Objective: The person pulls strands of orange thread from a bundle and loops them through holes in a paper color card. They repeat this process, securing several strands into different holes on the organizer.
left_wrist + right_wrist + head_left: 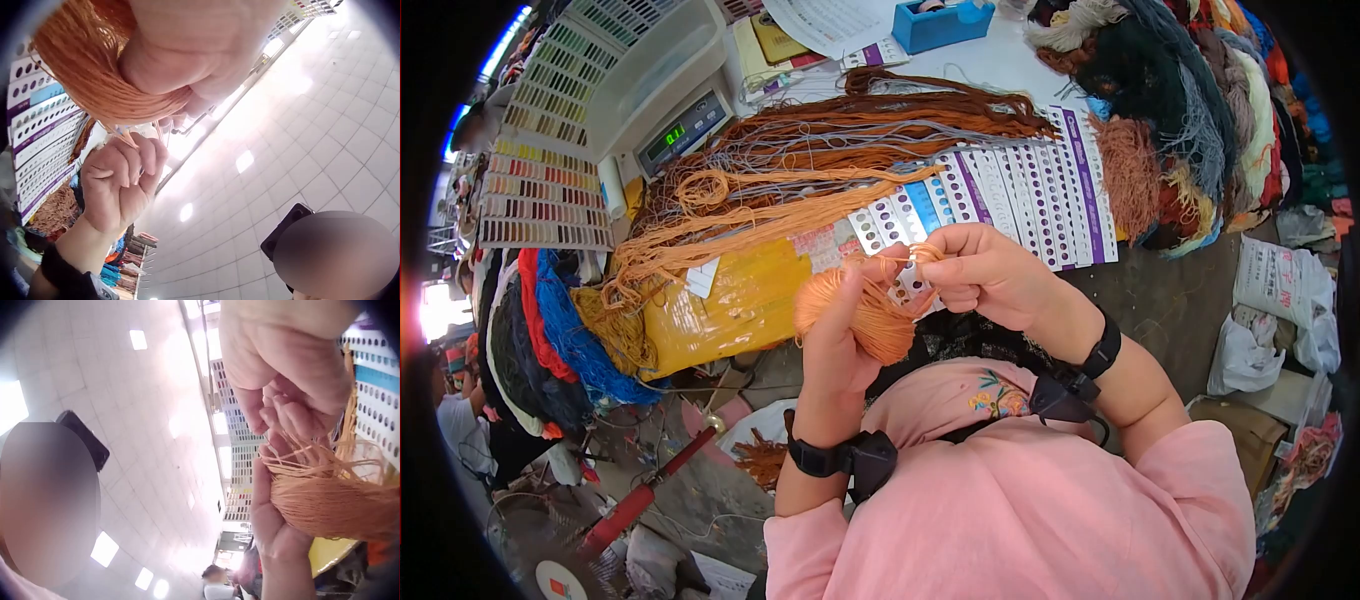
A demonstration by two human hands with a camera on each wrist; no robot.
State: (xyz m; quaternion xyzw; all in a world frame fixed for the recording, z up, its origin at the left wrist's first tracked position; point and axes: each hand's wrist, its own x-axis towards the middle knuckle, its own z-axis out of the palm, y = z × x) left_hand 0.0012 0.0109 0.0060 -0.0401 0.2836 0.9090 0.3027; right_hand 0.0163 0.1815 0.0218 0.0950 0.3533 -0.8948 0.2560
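Note:
A thick bundle of orange thread lies in the left hand, whose thumb and fingers curl round it in the head view. Close beside it, the right hand pinches thin orange strands between thumb and curled fingers. In the left wrist view the bundle hangs under the left hand, with the right hand just below it. Loose strands run from the bundle to the right hand in the right wrist view; the left hand supports the bundle there.
Orange and brown skeins lie across the table over a yellow packet. Punched white cards are behind the hands. A scale, colour charts, a blue dispenser and heaps of yarn stand around.

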